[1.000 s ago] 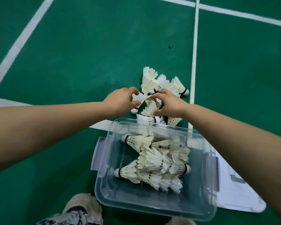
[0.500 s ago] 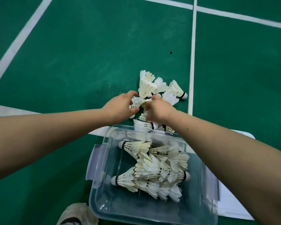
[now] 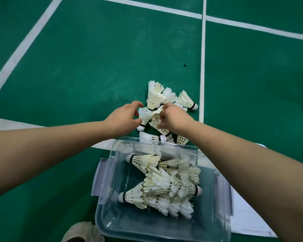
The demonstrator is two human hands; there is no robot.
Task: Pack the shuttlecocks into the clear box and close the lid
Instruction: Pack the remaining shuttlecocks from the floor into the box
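**Both hands at the floor pile, box just behind them**

The loose shuttlecocks (image 3: 166,109) lie on the floor just beyond the far rim of the clear box (image 3: 222,203), which already holds a heap. The left hand (image 3: 124,119) curls round one whose cork points back toward the box. The right hand (image 3: 173,118) is clenched over others beside it. The lift runs straight back over the rim, nothing between. The lid (image 3: 248,217) lies under the box's right side.

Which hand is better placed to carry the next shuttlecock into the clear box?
Left. The left hand already has its fingers curled around one upright shuttlecock, just beyond the clear box. The right hand is bunched over the floor pile, its grip hidden.
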